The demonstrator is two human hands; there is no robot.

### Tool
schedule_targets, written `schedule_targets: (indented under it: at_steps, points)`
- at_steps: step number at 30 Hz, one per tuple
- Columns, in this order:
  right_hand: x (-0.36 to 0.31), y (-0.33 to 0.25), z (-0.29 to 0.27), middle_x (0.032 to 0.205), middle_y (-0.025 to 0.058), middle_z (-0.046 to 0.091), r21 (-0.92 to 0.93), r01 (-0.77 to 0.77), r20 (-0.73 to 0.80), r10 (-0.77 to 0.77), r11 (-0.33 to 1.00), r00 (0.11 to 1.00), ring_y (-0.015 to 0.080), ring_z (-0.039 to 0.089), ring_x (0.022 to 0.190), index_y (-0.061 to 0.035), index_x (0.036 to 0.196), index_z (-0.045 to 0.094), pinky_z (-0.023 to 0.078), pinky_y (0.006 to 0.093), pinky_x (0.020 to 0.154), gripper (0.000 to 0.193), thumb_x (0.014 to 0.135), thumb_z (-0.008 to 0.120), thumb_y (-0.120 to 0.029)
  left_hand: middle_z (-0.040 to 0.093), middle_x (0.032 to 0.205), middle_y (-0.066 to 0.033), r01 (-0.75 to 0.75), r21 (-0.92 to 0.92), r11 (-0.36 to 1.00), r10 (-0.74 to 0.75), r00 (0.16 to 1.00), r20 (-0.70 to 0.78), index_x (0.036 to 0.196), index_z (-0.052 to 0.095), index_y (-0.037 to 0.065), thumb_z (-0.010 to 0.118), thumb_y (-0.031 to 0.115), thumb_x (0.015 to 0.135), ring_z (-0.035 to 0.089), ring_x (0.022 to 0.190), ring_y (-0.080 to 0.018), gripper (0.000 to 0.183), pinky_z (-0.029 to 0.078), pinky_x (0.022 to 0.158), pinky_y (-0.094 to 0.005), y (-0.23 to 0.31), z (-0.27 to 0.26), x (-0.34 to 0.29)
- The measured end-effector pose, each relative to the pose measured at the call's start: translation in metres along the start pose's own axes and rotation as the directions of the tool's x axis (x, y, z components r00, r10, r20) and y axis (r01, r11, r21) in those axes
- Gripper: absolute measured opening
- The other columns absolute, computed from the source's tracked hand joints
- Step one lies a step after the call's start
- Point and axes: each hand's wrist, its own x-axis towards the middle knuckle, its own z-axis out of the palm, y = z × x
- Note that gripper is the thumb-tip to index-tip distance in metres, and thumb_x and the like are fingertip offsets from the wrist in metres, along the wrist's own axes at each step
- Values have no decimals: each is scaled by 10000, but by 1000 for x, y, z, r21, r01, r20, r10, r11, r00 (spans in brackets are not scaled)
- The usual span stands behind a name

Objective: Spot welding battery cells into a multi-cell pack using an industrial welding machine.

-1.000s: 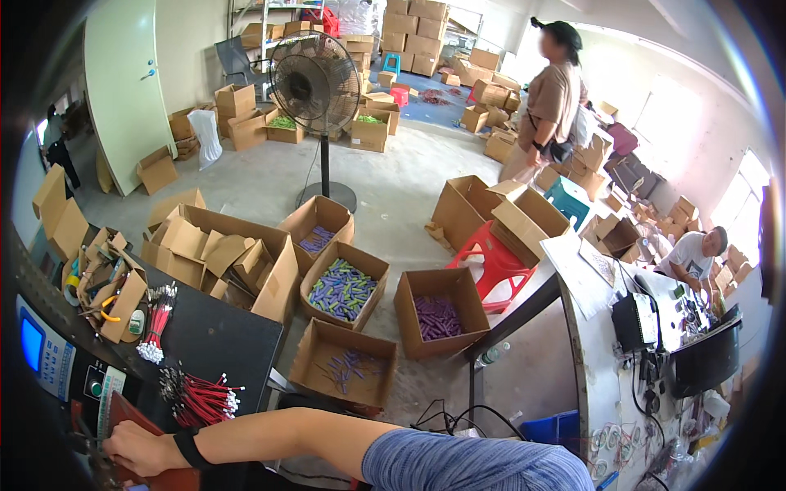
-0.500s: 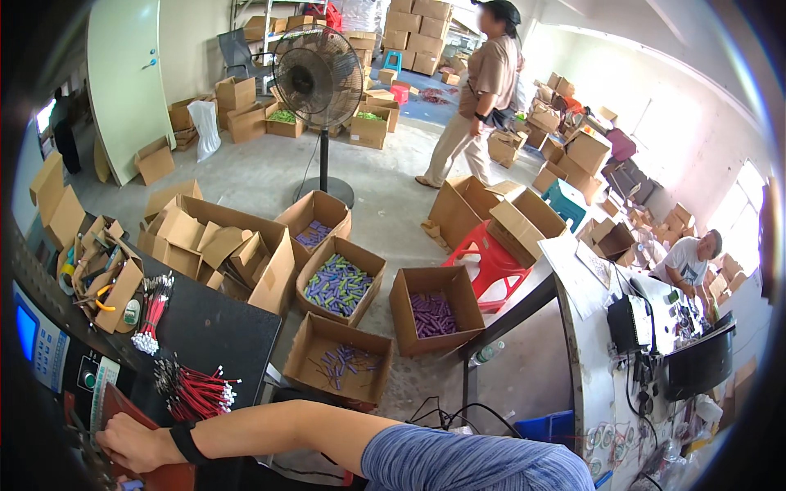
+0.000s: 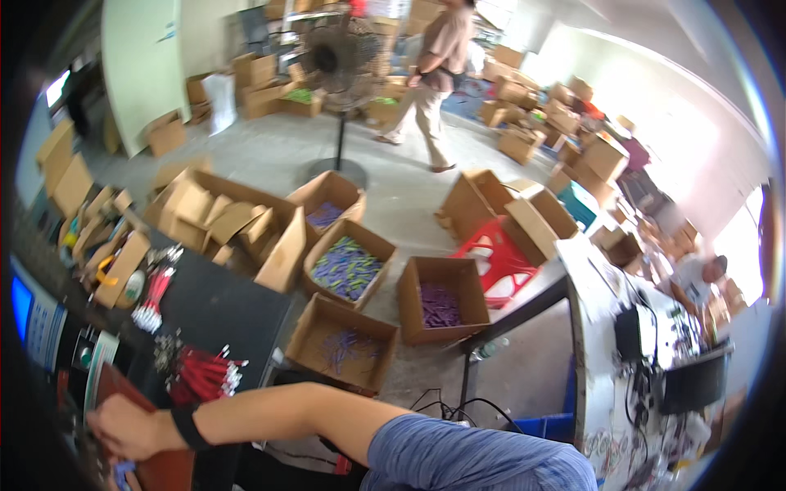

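Note:
My right hand [image 3: 131,427], with a black band on the wrist, reaches to the lower left over a reddish-brown surface [image 3: 168,470]. Its fingers are curled, and what they may hold is hidden by blur and the dark rim. Just below it shows a small blue-purple piece [image 3: 124,473], too indistinct to name. Beside the hand is an instrument with a blue-lit screen [image 3: 26,307]. On the black table a bundle of red and black wires with white connectors [image 3: 205,372] lies near my forearm, and a second wire bundle [image 3: 154,301] lies farther off. My left hand is out of view.
Cartons stand beyond the table: one with green and purple cylindrical cells [image 3: 345,270], one with purple cells [image 3: 440,307], one with a few wired cells [image 3: 348,350]. A standing fan [image 3: 340,147], a red stool [image 3: 499,274] and a walking person [image 3: 434,82] are farther back. Another person [image 3: 696,282] sits right.
My view has shifted, blurring the scene. The walking person has moved left across the floor. My right hand stays at nearly the same spot, still curled.

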Motion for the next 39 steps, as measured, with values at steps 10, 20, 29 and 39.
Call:
schedule_targets:
  at_steps: [10,20,29,39]
  points:
    - [10,-15,-32,722,122,605,247,-172,214,120,954,969,210,630,639,-28,805,574,492,306,579,34,810,604,-44,641,769,-94,93,-114,989,-92,996,13,970,682,43,708,130,775,586,677,-167,214,462,634,-290,-24,5,7]
    - [10,-38,-26,729,94,637,172,-210,411,123,963,903,133,649,634,14,829,568,515,259,562,41,824,596,-16,629,857,-124,-49,-150,987,42,998,-50,1074,608,53,656,86,792,624,771,-268,288,477,696,-340,-23,-7,-7]
    - [11,-41,-24,734,112,631,69,-141,436,98,988,895,171,655,629,17,839,568,519,277,561,71,822,609,-39,613,810,-108,-106,-127,986,96,992,-85,1032,610,28,677,97,794,590,705,-211,257,462,653,-314,-33,-4,-5]
    - [10,-43,-23,741,115,625,73,-170,438,122,983,891,164,654,626,20,838,566,517,272,553,72,822,612,-33,635,890,-146,-42,-142,989,38,999,-37,1088,600,53,674,100,767,610,796,-322,333,483,719,-367,-32,-6,-6]
